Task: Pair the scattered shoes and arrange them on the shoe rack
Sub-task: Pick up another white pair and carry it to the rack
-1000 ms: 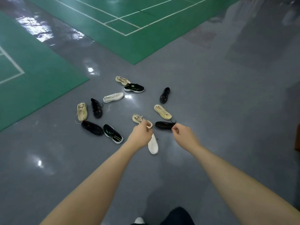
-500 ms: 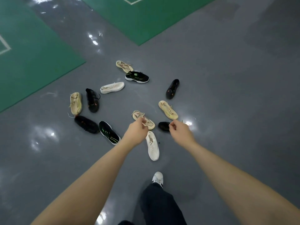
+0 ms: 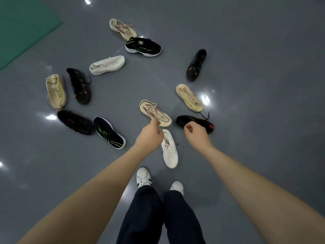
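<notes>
Shoes lie scattered on the grey floor (image 3: 246, 41): beige, white and black ones, none paired. Both hands reach down over them with fingers curled and grasping nothing. The left hand (image 3: 149, 138) hovers above a white shoe (image 3: 169, 152) and a beige shoe (image 3: 155, 112); the right hand (image 3: 197, 135) hovers over a black shoe (image 3: 195, 121).

Camera tilted down since earlier; both feet (image 3: 143, 176) now visible, scattered shoes (image 3: 155, 112) nearer.
</notes>
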The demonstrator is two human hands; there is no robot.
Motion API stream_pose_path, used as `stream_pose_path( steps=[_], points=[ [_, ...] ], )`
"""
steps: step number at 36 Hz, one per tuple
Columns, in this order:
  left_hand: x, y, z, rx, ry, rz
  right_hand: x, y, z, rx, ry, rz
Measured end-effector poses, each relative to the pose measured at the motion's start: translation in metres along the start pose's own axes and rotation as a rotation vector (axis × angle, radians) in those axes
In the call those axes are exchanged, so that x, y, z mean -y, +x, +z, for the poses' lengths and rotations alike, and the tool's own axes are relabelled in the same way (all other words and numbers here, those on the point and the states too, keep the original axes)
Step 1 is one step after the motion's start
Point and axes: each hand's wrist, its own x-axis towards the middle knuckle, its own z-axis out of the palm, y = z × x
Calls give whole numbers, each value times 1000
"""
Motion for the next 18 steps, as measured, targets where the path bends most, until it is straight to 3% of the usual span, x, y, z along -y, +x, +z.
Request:
stream_pose_path(
  steps=[18],
  points=[
    [152,202,184,115,-31,-101,-170,186,213,199,-262,172]
  ],
)
